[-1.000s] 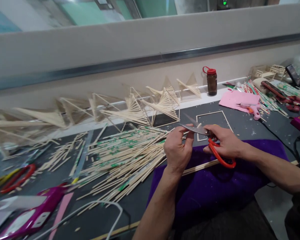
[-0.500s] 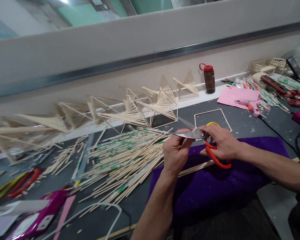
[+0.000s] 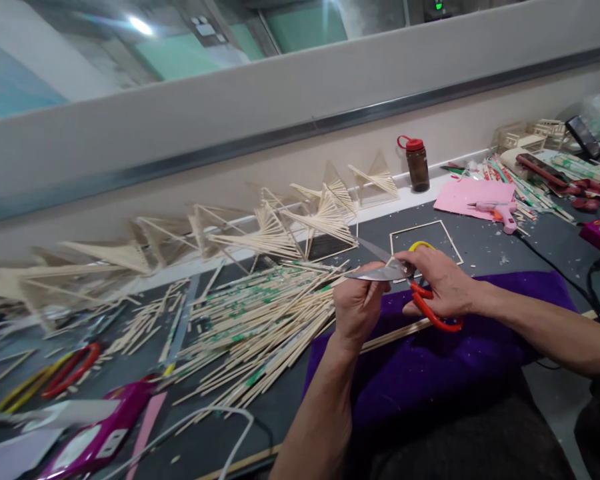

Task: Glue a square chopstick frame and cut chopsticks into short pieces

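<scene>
My right hand [image 3: 443, 283] is wrapped round the handles of scissors [image 3: 437, 313] with one red and one yellow loop. The blades are spread apart and point left. My left hand [image 3: 355, 307] is closed just under the lower blade, its fingers pinched on something I cannot make out; a small pale stick end shows between the blades. Beneath both hands lies a purple cloth [image 3: 430, 380] with a few thin wooden sticks [image 3: 395, 335] on it. A square stick frame [image 3: 450, 239] lies flat beyond my right hand.
Loose sticks [image 3: 260, 327] are heaped left of my hands. Twisted stick models [image 3: 325, 217] line the wall. A brown bottle [image 3: 418, 167] stands behind. To the right, a pink glue gun [image 3: 503, 212] rests on pink paper [image 3: 450, 196]. Another pair of scissors [image 3: 75, 370] lies far left.
The view has shifted slightly, so the models and sticks at the left appear further right and lower. Both hands keep nearly the same pose, with the scissor blades still apart.
</scene>
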The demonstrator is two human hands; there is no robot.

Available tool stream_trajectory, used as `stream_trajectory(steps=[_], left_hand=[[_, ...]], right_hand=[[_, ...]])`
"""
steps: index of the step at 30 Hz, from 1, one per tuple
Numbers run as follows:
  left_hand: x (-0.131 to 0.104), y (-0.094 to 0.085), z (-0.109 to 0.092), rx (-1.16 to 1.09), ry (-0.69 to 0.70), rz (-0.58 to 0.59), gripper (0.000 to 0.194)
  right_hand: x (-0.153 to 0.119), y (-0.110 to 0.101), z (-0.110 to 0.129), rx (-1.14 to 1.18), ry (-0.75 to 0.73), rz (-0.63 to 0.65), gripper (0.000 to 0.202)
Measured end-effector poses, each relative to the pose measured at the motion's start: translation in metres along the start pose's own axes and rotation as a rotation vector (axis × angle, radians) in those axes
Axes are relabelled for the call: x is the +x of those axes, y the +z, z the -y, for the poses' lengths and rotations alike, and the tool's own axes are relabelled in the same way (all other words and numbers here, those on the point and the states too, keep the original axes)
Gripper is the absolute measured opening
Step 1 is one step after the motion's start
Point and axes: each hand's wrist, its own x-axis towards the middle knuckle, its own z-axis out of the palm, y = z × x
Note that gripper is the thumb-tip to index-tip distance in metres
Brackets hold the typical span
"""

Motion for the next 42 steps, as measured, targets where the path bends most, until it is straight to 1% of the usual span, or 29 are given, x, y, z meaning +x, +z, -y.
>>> stream_trajectory(steps=[2,6,11,15,20,25,31,35,37,42], left_hand=[[-0.0002,0.0011,-0.0005,0.003,0.001,-0.002,0.035],[-0.0002,0.0029,-0.0007,-0.023,-0.011,-0.005,0.034],[0.0003,0.0042,-0.0001,-0.086,0.025,0.029,0.032],[0.0007,0.0042,-0.0013,-0.076,0.029,0.029,0.033],[0.0001,0.0051,-0.0029,-0.042,-0.015,0.037,0.033],[-0.0007,0.0076,-0.0013,-0.063,-0.069,0.036,0.03],[0.0015,0.0091,0.0024,-0.082,-0.066,0.037,0.027],[0.0022,0.0089,0.0001,-0.067,-0.103,0.007,0.022],[0.0024,0.0086,-0.0014,-0.067,-0.117,-0.015,0.02],[0.0028,0.0071,0.0,-0.056,-0.098,-0.045,0.024]], right_hand=[[0.0,-0.0003,0.0002,-0.011,-0.004,-0.001,0.072],[-0.0001,0.0002,-0.0003,0.042,-0.009,-0.003,0.072],[-0.0004,0.0032,-0.0045,0.068,-0.027,-0.007,0.075],[-0.0014,0.0047,-0.0055,0.116,-0.039,-0.009,0.066],[-0.003,0.003,-0.0038,0.137,-0.008,0.015,0.06],[-0.0032,0.0002,-0.0041,0.111,0.008,0.055,0.057],[-0.0022,0.0015,-0.0047,0.088,0.073,0.055,0.058],[-0.0018,-0.0011,-0.0029,0.163,0.188,0.068,0.047],[-0.0019,-0.0026,-0.0025,0.171,0.219,0.059,0.045],[-0.0016,-0.0037,-0.0031,0.154,0.276,0.039,0.047]])
